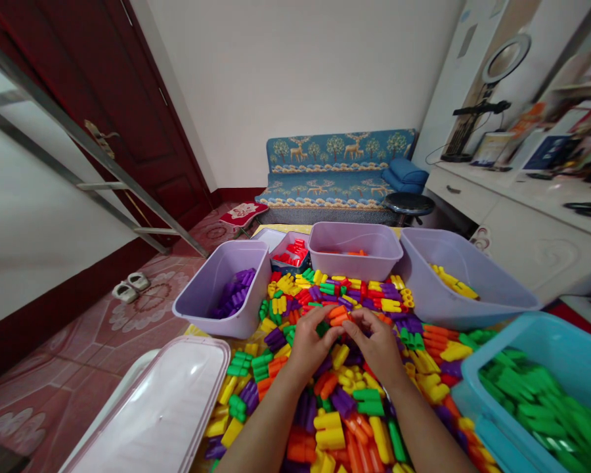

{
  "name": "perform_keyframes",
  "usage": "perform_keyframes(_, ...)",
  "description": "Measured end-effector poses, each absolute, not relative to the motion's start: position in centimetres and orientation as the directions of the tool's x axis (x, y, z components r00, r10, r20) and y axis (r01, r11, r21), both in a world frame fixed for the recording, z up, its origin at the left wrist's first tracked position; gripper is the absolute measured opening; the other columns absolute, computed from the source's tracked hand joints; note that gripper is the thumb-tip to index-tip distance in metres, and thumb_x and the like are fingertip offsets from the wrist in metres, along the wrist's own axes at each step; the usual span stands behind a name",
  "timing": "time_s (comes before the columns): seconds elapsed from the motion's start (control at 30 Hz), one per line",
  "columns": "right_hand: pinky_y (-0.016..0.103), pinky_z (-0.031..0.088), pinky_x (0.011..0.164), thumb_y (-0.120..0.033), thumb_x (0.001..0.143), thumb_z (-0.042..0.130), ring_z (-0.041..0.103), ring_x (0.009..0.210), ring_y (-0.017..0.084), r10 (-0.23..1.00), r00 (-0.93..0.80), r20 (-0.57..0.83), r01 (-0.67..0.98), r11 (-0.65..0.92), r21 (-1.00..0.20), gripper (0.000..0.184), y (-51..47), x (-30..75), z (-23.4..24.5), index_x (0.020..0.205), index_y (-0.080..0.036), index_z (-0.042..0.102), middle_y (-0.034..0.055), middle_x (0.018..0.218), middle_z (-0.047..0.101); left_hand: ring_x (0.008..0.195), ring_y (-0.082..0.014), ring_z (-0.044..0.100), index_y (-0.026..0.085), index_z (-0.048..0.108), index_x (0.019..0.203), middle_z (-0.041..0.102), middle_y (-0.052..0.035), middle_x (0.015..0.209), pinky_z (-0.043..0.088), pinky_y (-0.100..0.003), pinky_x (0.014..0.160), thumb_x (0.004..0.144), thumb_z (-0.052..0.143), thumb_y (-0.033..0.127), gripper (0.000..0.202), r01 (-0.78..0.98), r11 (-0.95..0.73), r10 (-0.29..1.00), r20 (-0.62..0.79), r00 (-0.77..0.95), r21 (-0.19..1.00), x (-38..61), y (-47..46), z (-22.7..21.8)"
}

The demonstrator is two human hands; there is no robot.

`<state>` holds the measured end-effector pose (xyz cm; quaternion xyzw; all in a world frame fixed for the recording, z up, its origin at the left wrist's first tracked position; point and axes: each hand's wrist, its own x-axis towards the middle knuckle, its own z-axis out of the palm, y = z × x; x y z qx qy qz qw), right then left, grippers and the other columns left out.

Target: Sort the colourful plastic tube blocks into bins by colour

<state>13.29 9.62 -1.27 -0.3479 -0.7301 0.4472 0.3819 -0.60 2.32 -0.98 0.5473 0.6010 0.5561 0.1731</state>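
My left hand (311,341) and my right hand (378,343) meet over a pile of mixed plastic pieces. Between their fingertips are orange plastic tube blocks (339,316), gripped from both sides. Whether these are one joined piece or two apart, I cannot make out. Beneath and around my hands lie loose blocks in yellow, purple, green, red and orange, such as a yellow block (329,430) and a green block (368,402) between my forearms. The undersides of the held blocks are hidden by my fingers.
Lilac bins hold purple blocks (234,295), a few orange blocks (357,252) and yellow blocks (453,282). Red blocks (293,253) fill a small box at the back. A teal bin (487,401) of green blocks stands right. A clear lid (157,407) lies left.
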Motion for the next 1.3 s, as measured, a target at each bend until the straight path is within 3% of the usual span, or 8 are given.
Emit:
perform_keyframes(0.17, 0.028, 0.049, 0.062, -0.053, 0.08, 0.06, 0.06, 0.069, 0.019, 0.846, -0.498, 0.189, 0.123, 0.284, -0.951, 0.032, 9.9, 13.5, -1.8, 0.083, -0.021, 0.061, 0.0018, 0.073, 0.065, 0.083, -0.0194, 0.064, 0.021, 0.064, 0.119, 0.072, -0.0054, 0.099, 0.051, -0.031, 0.079, 0.079, 0.069, 0.031, 0.042, 0.372, -0.183, 0.886, 0.317, -0.339, 0.91, -0.5, 2.1, -0.8)
perform_keyframes(0.3, 0.03, 0.051, 0.067, -0.051, 0.08, 0.061, 0.062, 0.074, 0.02, 0.836, -0.52, 0.177, 0.081, 0.254, -0.964, 0.031, 9.9, 13.4, -1.9, 0.088, -0.021, 0.063, 0.0028, 0.078, 0.067, 0.085, -0.0195, 0.064, 0.02, 0.062, 0.122, 0.071, -0.0061, 0.103, 0.051, -0.031, 0.079, 0.081, 0.066, 0.032, 0.042, 0.317, -0.195, 0.9, 0.298, -0.317, 0.928, -0.6, 2.1, -1.1)
perform_keyframes(0.4, 0.031, 0.051, 0.073, -0.046, 0.08, 0.062, 0.063, 0.081, 0.021, 0.821, -0.527, 0.222, 0.061, 0.297, -0.953, 0.029, 9.8, 13.3, -1.6, 0.094, -0.021, 0.064, 0.0045, 0.088, 0.067, 0.093, -0.0209, 0.063, 0.021, 0.061, 0.124, 0.069, -0.0072, 0.111, 0.049, -0.033, 0.086, 0.084, 0.063, 0.031, 0.042, 0.337, -0.202, 0.9, 0.31, -0.306, 0.92, -0.9, 2.2, -1.3)
perform_keyframes(0.5, 0.03, 0.051, 0.069, -0.044, 0.081, 0.062, 0.062, 0.078, 0.02, 0.813, -0.508, 0.284, 0.065, 0.366, -0.929, 0.025, 9.7, 13.2, -1.3, 0.091, -0.022, 0.065, 0.0048, 0.087, 0.066, 0.099, -0.0219, 0.062, 0.023, 0.06, 0.125, 0.068, -0.0076, 0.114, 0.047, -0.034, 0.091, 0.085, 0.062, 0.03, 0.041, 0.374, -0.214, 0.896, 0.334, -0.292, 0.902, -0.9, 2.2, -1.1)
perform_keyframes(0.67, 0.032, 0.053, 0.072, -0.043, 0.079, 0.065, 0.063, 0.084, 0.022, 0.834, -0.451, 0.32, 0.073, 0.391, -0.917, 0.023, 9.9, 13.2, -1.7, 0.089, -0.022, 0.067, 0.0063, 0.092, 0.067, 0.093, -0.0208, 0.061, 0.023, 0.063, 0.121, 0.068, -0.0075, 0.103, 0.048, -0.033, 0.086, 0.084, 0.063, 0.029, 0.038, 0.397, -0.21, 0.888, 0.344, -0.305, 0.893, -0.8, 2.2, -1.0)
perform_keyframes(0.87, 0.037, 0.055, 0.08, -0.042, 0.076, 0.067, 0.066, 0.088, 0.024, 0.852, -0.458, 0.253, 0.005, 0.288, -0.958, 0.028, 10.2, 13.1, -2.8, 0.095, -0.022, 0.066, 0.0073, 0.099, 0.07, 0.08, -0.0179, 0.059, 0.02, 0.064, 0.12, 0.066, -0.0065, 0.091, 0.049, -0.03, 0.076, 0.082, 0.064, 0.026, 0.038, 0.419, -0.186, 0.877, 0.342, -0.337, 0.889, -0.8, 2.5, -1.2)
perform_keyframes(1.03, 0.04, 0.056, 0.08, -0.044, 0.074, 0.069, 0.069, 0.086, 0.025, 0.902, -0.399, 0.164, -0.087, 0.141, -0.986, 0.036, 10.4, 13.3, -1.8, 0.101, -0.02, 0.064, 0.0084, 0.096, 0.072, 0.085, -0.0196, 0.062, 0.019, 0.065, 0.118, 0.069, -0.0071, 0.092, 0.049, -0.032, 0.08, 0.085, 0.058, 0.022, 0.034, 0.383, -0.16, 0.883, 0.306, -0.357, 0.91, -0.9, 2.6, -1.4)
perform_keyframes(1.3, 0.039, 0.057, 0.079, -0.044, 0.07, 0.074, 0.071, 0.084, 0.025, 0.949, -0.276, 0.154, -0.203, 0.099, -0.974, 0.04, 11.0, 13.4, 0.5, 0.099, -0.019, 0.064, 0.0084, 0.096, 0.073, 0.083, -0.0193, 0.064, 0.019, 0.065, 0.116, 0.07, -0.0069, 0.092, 0.05, -0.031, 0.078, 0.083, 0.058, 0.019, 0.034, 0.37, -0.155, 0.886, 0.295, -0.358, 0.916, -0.9, 2.8, -1.7)
